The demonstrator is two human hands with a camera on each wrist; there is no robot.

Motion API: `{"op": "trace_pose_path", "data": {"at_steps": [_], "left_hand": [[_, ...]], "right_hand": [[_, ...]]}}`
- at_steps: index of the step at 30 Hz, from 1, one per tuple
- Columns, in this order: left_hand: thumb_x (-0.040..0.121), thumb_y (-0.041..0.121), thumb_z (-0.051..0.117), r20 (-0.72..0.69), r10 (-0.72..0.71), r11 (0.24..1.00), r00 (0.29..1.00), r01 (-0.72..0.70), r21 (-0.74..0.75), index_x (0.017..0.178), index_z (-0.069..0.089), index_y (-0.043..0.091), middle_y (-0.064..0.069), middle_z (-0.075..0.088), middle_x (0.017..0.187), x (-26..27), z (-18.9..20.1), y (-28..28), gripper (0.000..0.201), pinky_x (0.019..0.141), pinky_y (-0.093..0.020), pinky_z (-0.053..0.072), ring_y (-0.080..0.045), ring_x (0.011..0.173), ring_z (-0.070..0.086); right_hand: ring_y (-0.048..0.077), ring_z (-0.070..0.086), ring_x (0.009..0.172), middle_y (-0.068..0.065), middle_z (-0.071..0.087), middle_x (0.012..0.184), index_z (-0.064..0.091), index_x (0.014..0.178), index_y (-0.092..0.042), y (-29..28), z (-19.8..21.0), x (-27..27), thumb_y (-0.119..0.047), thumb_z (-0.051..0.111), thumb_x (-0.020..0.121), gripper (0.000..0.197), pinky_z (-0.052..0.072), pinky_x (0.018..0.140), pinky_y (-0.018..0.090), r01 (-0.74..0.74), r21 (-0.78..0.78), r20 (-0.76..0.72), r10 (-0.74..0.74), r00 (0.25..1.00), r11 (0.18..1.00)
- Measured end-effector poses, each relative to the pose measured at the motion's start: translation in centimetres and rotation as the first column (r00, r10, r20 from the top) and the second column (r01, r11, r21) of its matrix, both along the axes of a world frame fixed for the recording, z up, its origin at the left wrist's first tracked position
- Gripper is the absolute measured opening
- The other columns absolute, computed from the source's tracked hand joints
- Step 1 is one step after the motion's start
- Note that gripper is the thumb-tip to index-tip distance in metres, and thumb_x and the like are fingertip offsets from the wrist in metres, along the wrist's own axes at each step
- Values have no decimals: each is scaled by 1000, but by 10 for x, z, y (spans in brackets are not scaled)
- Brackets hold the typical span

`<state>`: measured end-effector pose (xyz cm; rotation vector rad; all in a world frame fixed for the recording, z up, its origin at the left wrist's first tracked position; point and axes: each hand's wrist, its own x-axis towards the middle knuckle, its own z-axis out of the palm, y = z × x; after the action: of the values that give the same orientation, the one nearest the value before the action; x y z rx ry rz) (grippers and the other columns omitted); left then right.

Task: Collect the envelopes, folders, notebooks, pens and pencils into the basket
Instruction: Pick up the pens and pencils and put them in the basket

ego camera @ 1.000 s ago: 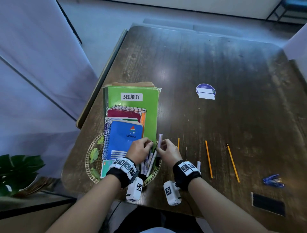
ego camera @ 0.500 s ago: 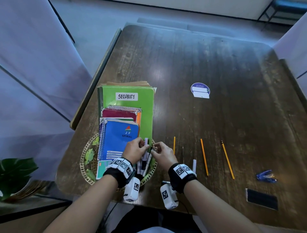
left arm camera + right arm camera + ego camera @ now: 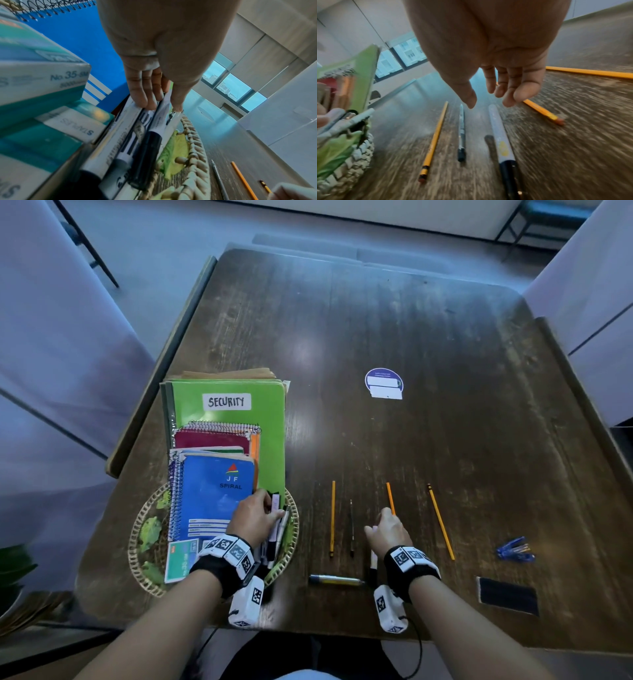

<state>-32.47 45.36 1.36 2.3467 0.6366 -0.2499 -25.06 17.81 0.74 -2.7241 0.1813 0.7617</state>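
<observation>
Right hand (image 3: 489, 56) hangs loose-fingered, holding nothing, directly over our white pen (image 3: 500, 136), long axis toward the table's far edge; left hand (image 3: 255, 517) pins markers (image 3: 137, 142) in basket (image 3: 137, 542).

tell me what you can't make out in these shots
- Envelopes: head view, only a brown edge shows; the green folder covers the rest.
- White marker: head view, the right hand hides its far end.
- Basket: head view, notebooks cover its inside.
- Left hand: left wrist view, fingers lie on the pens; the grip stays unclear.
- Right wrist view: table blurred.
</observation>
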Motion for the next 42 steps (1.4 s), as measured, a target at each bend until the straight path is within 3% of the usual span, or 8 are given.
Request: {"op": "trace_pose_path", "data": {"at_steps": [11, 15, 19, 28, 31, 36, 39, 42], "left_hand": [[91, 37, 67, 32, 32, 999, 999, -33, 43, 86, 48, 18, 1, 57, 78, 4, 3, -8, 27, 69, -37, 50, -19, 74, 57], [93, 38, 63, 57, 30, 997, 998, -34, 65, 86, 50, 18, 2, 56, 79, 6, 10, -13, 25, 64, -33, 46, -16, 74, 55], [94, 37, 62, 98, 8, 999, 995, -13, 50, 86, 52, 18, 2, 57, 79, 8, 13, -15, 23, 65, -34, 47, -18, 76, 56], [94, 35, 64, 151, -56, 986, 987, 79, -145, 84, 66, 21, 5, 67, 77, 10, 19, -15, 17, 70, -33, 55, -10, 75, 62], [93, 36, 66, 153, -49, 973, 987, 81, -216, 86, 70, 20, 7, 70, 78, 7, 22, -11, 17, 71, -33, 56, -8, 75, 65], [85, 36, 76, 130, -13, 930, 991, 60, -363, 93, 71, 28, 8, 73, 84, -3, 24, 4, 13, 72, -37, 60, -11, 77, 71], [87, 25, 76, 120, 34, 905, 992, 20, -425, 95, 69, 17, -4, 73, 83, -7, 30, 9, 13, 70, -41, 61, -19, 71, 73], [88, 29, 74, 108, -9, 909, 994, 53, -413, 97, 68, 15, -6, 72, 80, -11, 30, 12, 18, 65, -39, 60, -17, 66, 71]], "right_hand": [[16, 57, 88, 5, 58, 113, 49, 125, -13, -27, -29, -9, -38, 58, 96, 40, 41, 60, 25, 53, -48, -124, -59, 990, 997], [15, 62, 85, 4, 60, 103, 53, 120, -12, -26, -32, -9, -32, 51, 101, 28, 52, 67, 28, 42, -36, -131, -47, 990, 998], [15, 62, 81, 4, 60, 100, 54, 118, -11, -22, -29, -6, -28, 54, 99, 26, 51, 64, 27, 58, -18, -177, -61, 982, 998], [12, 66, 81, 0, 64, 95, 58, 104, -20, 35, 26, 14, -33, 54, 97, 15, 58, 71, 30, 20, 376, -94, 17, 995, 927], [10, 67, 79, 0, 66, 93, 62, 101, -18, 72, 44, 13, -36, 54, 97, 20, 53, 62, 24, -13, 493, -46, 41, 998, 870], [17, 71, 78, -1, 71, 83, 64, 87, -19, 120, 45, 9, -29, 64, 86, 10, 60, 76, 38, -35, 589, -2, 45, 999, 807], [16, 70, 83, -3, 71, 87, 65, 88, -21, 135, 39, 4, -31, 68, 86, 10, 59, 79, 43, -71, 604, -7, 94, 996, 794], [15, 72, 79, -1, 73, 86, 65, 89, -21, 142, 33, -3, -34, 71, 86, 14, 60, 76, 41, -87, 612, -31, 134, 990, 786]]}}
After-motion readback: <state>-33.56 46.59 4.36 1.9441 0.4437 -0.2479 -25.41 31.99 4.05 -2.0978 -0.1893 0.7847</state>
